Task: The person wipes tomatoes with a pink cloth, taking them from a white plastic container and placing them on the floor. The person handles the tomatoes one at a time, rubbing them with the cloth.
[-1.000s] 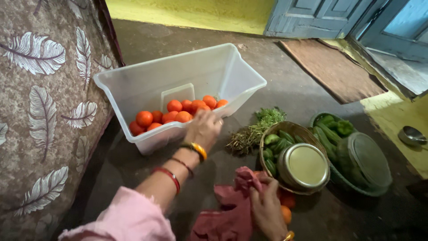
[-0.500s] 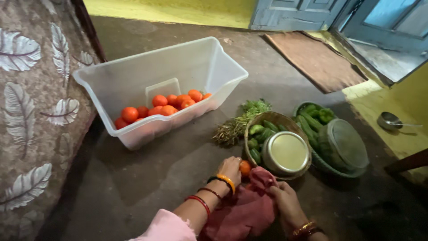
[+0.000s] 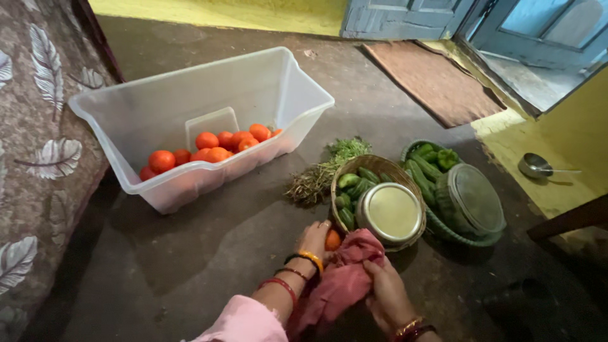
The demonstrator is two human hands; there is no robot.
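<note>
the left hand (image 3: 315, 239) is closing its fingers around an orange tomato (image 3: 333, 240) at the mouth of a pink cloth bag (image 3: 342, 278), and the right hand (image 3: 387, 294) is gripping the bag's bunched edge, pinching the cloth to keep it open. the tomato is sitting low on the dark floor (image 3: 209, 253), just beside the woven basket (image 3: 370, 166) of green vegetables and touching the cloth.

the grasp is looking shallow — only the fingertips are showing over the fruit, so it could be slipping out and rolling across the floor, bruising or splitting. the clear plastic tub (image 3: 209, 120), with its heap of tomatoes (image 3: 212, 147), is standing well apart, so any carry over that open gap is leaving room for a drop.

the round steel lid (image 3: 390, 212) is resting tilted on the basket right next to the working hands — a knock from a wrist could be sending it sliding off. if the right hand is loosening, the bag could be sagging and spilling whatever is hidden inside it.
</note>
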